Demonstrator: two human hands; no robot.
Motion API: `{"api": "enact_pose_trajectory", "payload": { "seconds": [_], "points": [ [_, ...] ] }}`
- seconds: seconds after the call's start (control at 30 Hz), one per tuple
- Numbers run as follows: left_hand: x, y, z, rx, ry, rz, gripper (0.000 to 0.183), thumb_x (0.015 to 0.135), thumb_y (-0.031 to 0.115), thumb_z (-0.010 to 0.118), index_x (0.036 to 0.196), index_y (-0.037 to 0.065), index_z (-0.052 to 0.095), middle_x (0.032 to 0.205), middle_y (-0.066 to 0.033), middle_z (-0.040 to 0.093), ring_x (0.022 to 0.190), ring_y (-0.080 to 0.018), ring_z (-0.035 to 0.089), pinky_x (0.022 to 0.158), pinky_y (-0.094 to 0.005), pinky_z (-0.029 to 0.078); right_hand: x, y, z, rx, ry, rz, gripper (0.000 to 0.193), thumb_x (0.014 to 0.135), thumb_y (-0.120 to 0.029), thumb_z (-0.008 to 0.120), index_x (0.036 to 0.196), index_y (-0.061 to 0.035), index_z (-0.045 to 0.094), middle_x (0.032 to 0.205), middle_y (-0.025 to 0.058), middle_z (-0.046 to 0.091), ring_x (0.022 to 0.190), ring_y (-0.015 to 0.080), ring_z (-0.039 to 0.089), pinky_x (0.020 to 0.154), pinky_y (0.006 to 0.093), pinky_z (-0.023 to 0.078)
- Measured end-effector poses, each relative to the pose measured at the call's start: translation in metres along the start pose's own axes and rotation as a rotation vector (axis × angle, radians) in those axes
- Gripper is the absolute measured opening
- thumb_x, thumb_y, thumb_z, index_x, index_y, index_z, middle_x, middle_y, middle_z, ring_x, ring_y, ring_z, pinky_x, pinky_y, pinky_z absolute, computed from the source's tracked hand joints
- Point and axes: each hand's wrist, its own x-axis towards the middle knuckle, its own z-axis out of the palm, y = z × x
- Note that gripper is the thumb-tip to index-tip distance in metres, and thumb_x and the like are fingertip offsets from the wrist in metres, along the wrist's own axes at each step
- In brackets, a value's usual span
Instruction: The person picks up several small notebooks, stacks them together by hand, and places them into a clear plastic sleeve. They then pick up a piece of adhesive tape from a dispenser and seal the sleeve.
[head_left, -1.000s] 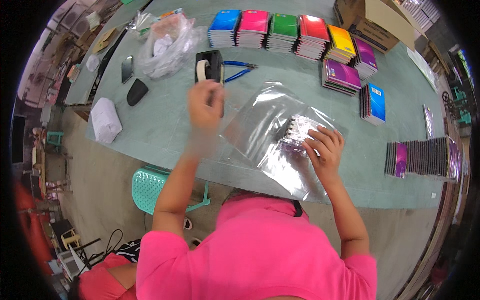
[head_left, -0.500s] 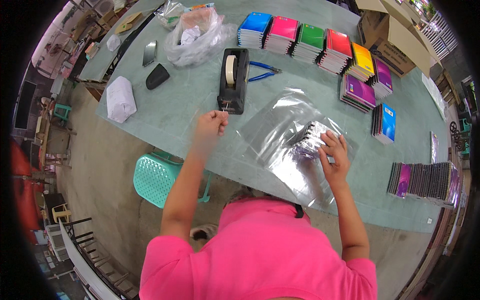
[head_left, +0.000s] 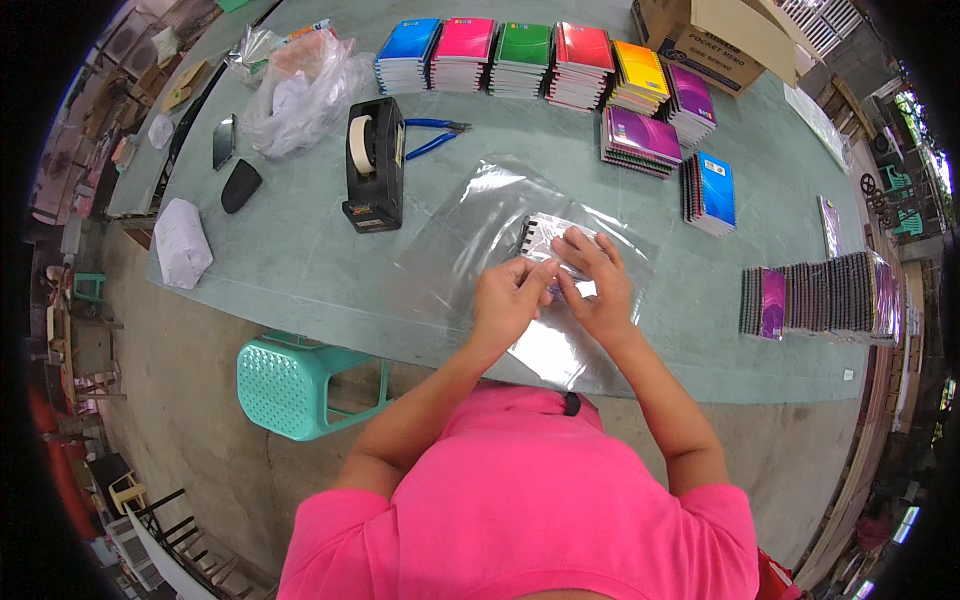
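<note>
In front of me, a small stack of spiral notebooks (head_left: 541, 229) lies on a clear plastic sheet (head_left: 465, 215), with shiny film folded over it. My right hand (head_left: 597, 283) grips the stack from its right side, fingers spread across the top and thumb near the front. My left hand (head_left: 513, 298) is closed in a pinch at the stack's near left edge. A strip of tape seems to be between its fingertips, barely visible. Left of the sheet stands a black tape dispenser (head_left: 377, 195) with a cream roll. Both hands partly hide the stack.
Blue-handled pliers (head_left: 432, 137) lie beside the dispenser. Colourful notebook piles (head_left: 525, 48) line the back, near a cardboard box (head_left: 712, 45). A long row of notebooks (head_left: 825, 297) sits at right. Plastic bags (head_left: 305, 95), a black pouch (head_left: 240, 186) and a green stool (head_left: 290, 390) are left.
My left hand has moved from the dispenser's front end rightward to the wrapped stack. My right hand stays on the stack. The whole view has shifted, so table things appear further left.
</note>
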Motion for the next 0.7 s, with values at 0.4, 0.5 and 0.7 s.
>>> {"api": "enact_pose_trajectory", "payload": {
  "seconds": [0.4, 0.5, 0.7],
  "points": [
    [0.006, -0.069, -0.016, 0.487, 0.176, 0.246, 0.038, 0.078, 0.03, 0.07, 0.061, 0.001, 0.052, 0.054, -0.0111, 0.051, 0.047, -0.0224, 0.047, 0.047, -0.0359, 0.038, 0.044, 0.003, -0.023, -0.029, -0.158, 0.155, 0.053, 0.071, -0.02, 0.073, 0.118, -0.0079, 0.053, 0.096, 0.0117, 0.064, 0.095, 0.0297, 0.057, 0.084, 0.0372, 0.042],
    [-0.006, -0.057, -0.017, 0.453, -0.009, 0.154, 0.034, 0.08, 0.029, 0.068, 0.066, 0.0, 0.056, 0.056, -0.0119, 0.053, 0.048, -0.0195, 0.048, 0.048, -0.035, 0.039, 0.071, 0.028, -0.034, 0.094, -0.432, 0.396, 0.057, 0.068, -0.029, 0.075, 0.116, -0.0082, 0.054, 0.095, 0.0142, 0.063, 0.083, 0.0327, 0.06, 0.071, 0.0373, 0.047],
    [-0.024, -0.057, 0.012, 0.145, -0.691, -0.178, 0.02, 0.087, 0.023, 0.061, 0.09, 0.004, 0.062, 0.07, -0.0016, 0.061, 0.059, -0.0109, 0.056, 0.052, -0.0268, 0.045, 0.07, -0.011, 0.001, -0.479, -0.481, -0.045, 0.07, 0.063, -0.035, 0.077, 0.121, -0.0104, 0.047, 0.093, 0.0144, 0.064, 0.082, 0.0316, 0.062, 0.073, 0.0425, 0.047]
  ]
}}
